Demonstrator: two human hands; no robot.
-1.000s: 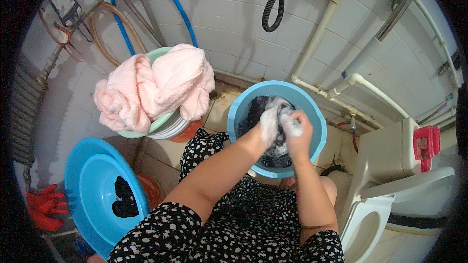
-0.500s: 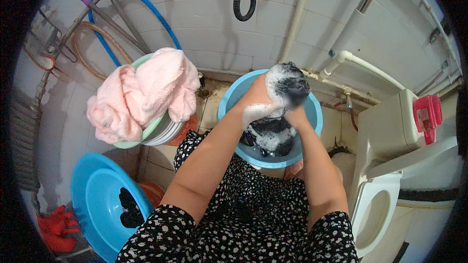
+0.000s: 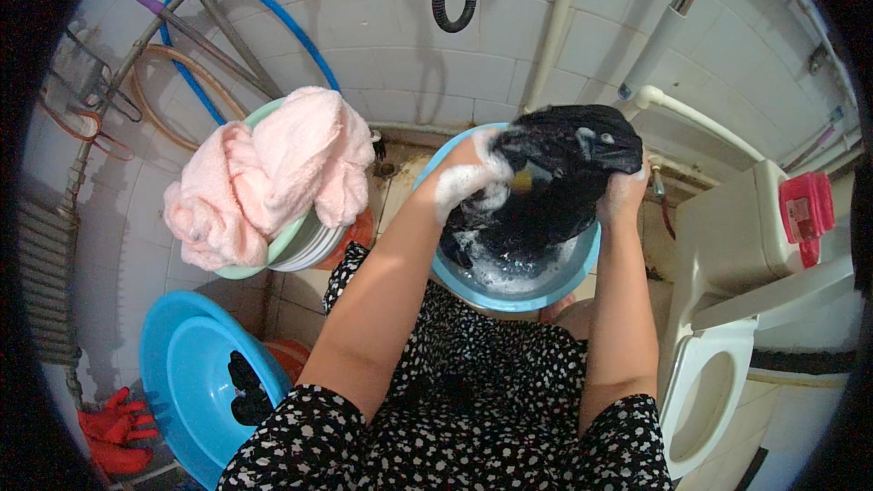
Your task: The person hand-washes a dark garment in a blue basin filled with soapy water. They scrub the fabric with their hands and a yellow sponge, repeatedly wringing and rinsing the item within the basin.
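Note:
A wet black garment (image 3: 582, 150) is stretched between my two hands above a light blue basin (image 3: 509, 302). My left hand (image 3: 480, 164), wrist and hand coated in white suds, grips its left side; the fingers are mostly hidden by cloth and foam. At the far right edge of the garment, my right hand (image 3: 626, 189) is closed on the fabric. The garment's lower part hangs into foamy water (image 3: 509, 275) in the basin. A small yellowish patch shows near my left hand; I cannot tell what it is.
At left, a pink fluffy cloth (image 3: 273, 173) is heaped over a pale green basin (image 3: 244, 271). Nearer stands a larger blue basin (image 3: 186, 382) with a small black cloth (image 3: 247, 391) in it. Red gloves (image 3: 118, 432) lie beside it. A toilet (image 3: 718, 382) is at right, pipes along the wall.
The bunched, soapy black garment has been spread out and lifted. My right hand has moved right and away from my left, pulling the cloth wide between them.

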